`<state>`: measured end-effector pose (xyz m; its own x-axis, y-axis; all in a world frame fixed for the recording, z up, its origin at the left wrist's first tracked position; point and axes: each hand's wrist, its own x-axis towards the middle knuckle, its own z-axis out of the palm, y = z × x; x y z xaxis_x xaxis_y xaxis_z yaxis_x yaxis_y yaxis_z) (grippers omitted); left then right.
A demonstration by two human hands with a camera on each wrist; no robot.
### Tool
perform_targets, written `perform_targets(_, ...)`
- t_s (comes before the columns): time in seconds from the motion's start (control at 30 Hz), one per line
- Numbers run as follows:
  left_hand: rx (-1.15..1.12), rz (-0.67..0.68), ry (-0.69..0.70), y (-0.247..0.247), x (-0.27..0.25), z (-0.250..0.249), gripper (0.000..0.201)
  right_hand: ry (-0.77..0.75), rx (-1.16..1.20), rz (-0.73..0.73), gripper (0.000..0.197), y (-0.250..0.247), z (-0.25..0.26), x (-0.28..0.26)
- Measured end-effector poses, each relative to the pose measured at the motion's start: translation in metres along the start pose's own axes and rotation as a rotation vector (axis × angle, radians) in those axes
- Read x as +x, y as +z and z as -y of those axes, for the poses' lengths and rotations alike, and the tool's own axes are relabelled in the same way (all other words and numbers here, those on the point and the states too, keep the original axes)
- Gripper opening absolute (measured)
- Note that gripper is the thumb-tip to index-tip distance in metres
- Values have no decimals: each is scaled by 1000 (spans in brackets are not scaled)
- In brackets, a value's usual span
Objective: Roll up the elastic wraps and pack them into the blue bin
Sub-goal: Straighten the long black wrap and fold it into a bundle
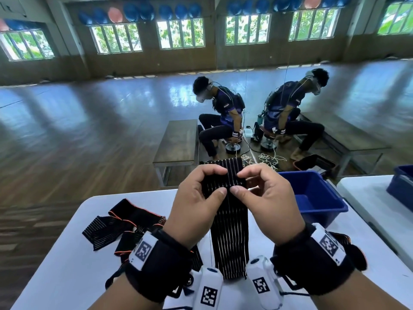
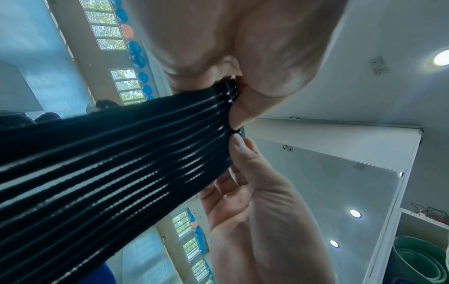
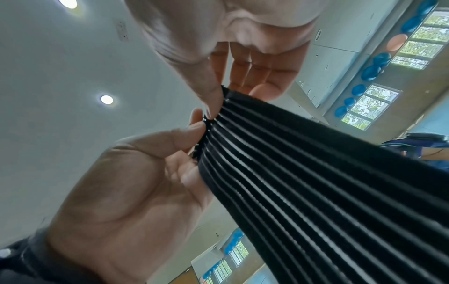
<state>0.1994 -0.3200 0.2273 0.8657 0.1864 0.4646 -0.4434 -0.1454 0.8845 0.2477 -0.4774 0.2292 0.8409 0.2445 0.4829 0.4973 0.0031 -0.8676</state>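
Observation:
A black elastic wrap (image 1: pixel 230 238) with thin white stripes is held above the white table (image 1: pixel 67 253). My left hand (image 1: pixel 220 181) and right hand (image 1: pixel 239 182) pinch it side by side near its upper end, thumbs on the near face. The top end (image 1: pixel 225 168) bends away over my fingers, and the long tail hangs to the table's near edge. In the left wrist view the wrap (image 2: pixel 121 163) is pinched by the left hand (image 2: pixel 233 92). In the right wrist view the right hand (image 3: pixel 216 103) pinches the wrap (image 3: pixel 316 182). The blue bin (image 1: pixel 330 206) stands to the right.
Several loose black wraps with orange edging (image 1: pixel 125 224) lie tangled on the table's left. A second blue bin (image 1: pixel 402 186) sits on a neighbouring white table at far right. A mirror wall ahead reflects a seated person, a bench (image 1: pixel 176 142) and a dark tray.

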Motion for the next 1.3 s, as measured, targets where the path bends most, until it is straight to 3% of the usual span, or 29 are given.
perform_targets(0.13,-23,-31,-12,7,5,7,32,12,4,-31,29,-3,-10,0)
perform_targets(0.27,-43,-89,-59,8,18,21,33,107,-56,40,34,-2,-42,-17)
perform_targets(0.6,113,-188,-254,3,68,112,41,683,-302,613,34,-6,-141,-125)
perform_targets(0.7,151,-209,-349,-1,81,150,42,779,-370,717,32,-14,-155,-152)
perform_targets(0.83,259,-187,-490,-3,86,209,36,878,-370,688,30,-26,-170,-169)
perform_targets(1.0,392,-52,-648,5,83,276,34,981,-419,620,28,-30,-181,-191)
perform_targets(1.13,540,66,-699,12,73,315,36,1005,-447,458,46,-28,-178,-208)
perform_targets(1.3,813,233,-735,13,69,332,65,1017,-440,370,58,-25,-167,-213)
